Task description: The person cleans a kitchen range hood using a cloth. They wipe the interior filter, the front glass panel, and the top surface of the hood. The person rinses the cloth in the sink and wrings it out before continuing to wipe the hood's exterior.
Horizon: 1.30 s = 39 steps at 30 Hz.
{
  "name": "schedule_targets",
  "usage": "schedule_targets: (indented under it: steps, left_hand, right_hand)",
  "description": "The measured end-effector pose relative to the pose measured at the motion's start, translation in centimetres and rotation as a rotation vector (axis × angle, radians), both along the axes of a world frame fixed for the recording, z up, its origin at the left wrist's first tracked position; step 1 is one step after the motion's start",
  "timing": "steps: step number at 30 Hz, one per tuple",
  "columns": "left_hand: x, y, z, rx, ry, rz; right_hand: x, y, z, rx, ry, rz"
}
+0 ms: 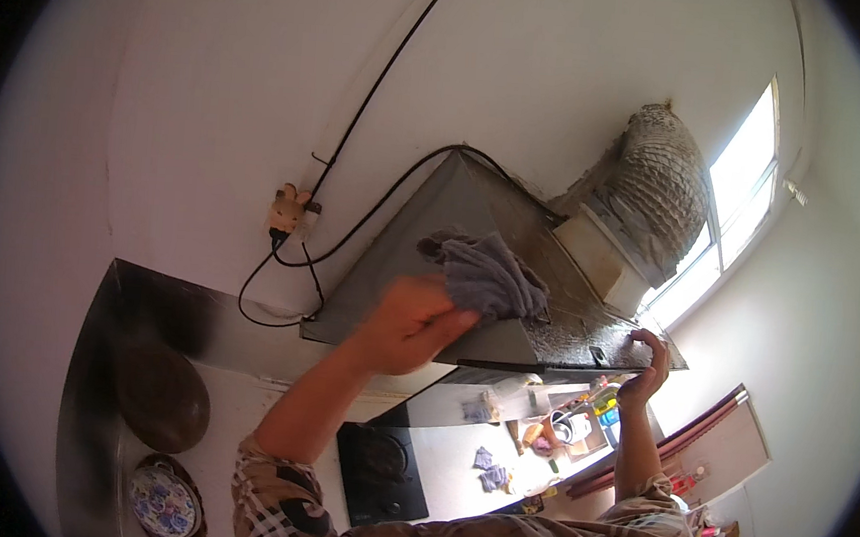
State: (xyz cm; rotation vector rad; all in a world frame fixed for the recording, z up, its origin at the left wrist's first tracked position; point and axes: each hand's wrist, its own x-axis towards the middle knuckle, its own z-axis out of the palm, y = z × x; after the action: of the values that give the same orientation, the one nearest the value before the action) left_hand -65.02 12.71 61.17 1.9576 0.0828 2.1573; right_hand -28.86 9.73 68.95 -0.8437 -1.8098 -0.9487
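Observation:
A metal range hood [433, 216] hangs on the wall, its top face brown and greasy-looking. My left hand [415, 323], somewhat blurred, holds a crumpled grey cloth [493, 277] over the hood's sloping faces. Whether the cloth touches the metal cannot be told. At the hood's right end, my right hand [645, 370] grips the lower edge with curled fingers. A wrinkled flexible duct [660, 187] rises from a pale collar [595, 254] on top of the hood.
Black cables [381, 224] run from a wall socket beside the hood. Below are a black gas hob [382, 471], a counter [446, 460] with grey cloths [490, 471] and kitchen items, and a floral-patterned lid or dish [165, 502]. A bright window [743, 171] is at the right.

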Motion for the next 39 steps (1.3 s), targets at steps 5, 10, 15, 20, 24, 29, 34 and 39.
schedule_targets:
  steps: [5,10,15,20,24,29,34,39]
  left_hand:
    - [-0.6,-0.9,-2.3,-0.131,0.082,0.152]
    - [-0.3,-0.2,-0.8,-0.001,0.049,0.285]
    - [-0.5,2.7,-0.7,-0.362,0.129,0.356]
    - [-0.9,6.9,-12.4,-0.755,-0.089,0.401]
    - [0.5,5.3,-16.5,-0.830,-0.944,0.173]
    - [4.1,0.3,-18.3,-0.821,-1.311,-0.026]
    - [9.9,-2.5,-14.6,-0.536,-0.808,0.251]
    - [10.4,1.0,-13.6,-0.410,-0.721,0.494]
  right_hand:
    - [0.3,-0.4,-0.1,-0.082,0.050,-0.023]
    - [0.3,-0.4,0.0,-0.090,0.025,-0.038]
    - [-0.1,-0.8,0.0,-0.057,0.021,-0.020]
    - [0.0,0.0,-0.1,-0.071,0.005,0.001]
    - [2.0,0.4,-0.7,-0.117,0.019,-0.011]
    - [3.9,0.4,-0.8,-0.213,0.065,0.082]
    - [4.2,1.2,-1.2,-0.212,0.084,0.094]
    - [5.7,1.2,-1.0,-0.273,0.151,0.108]
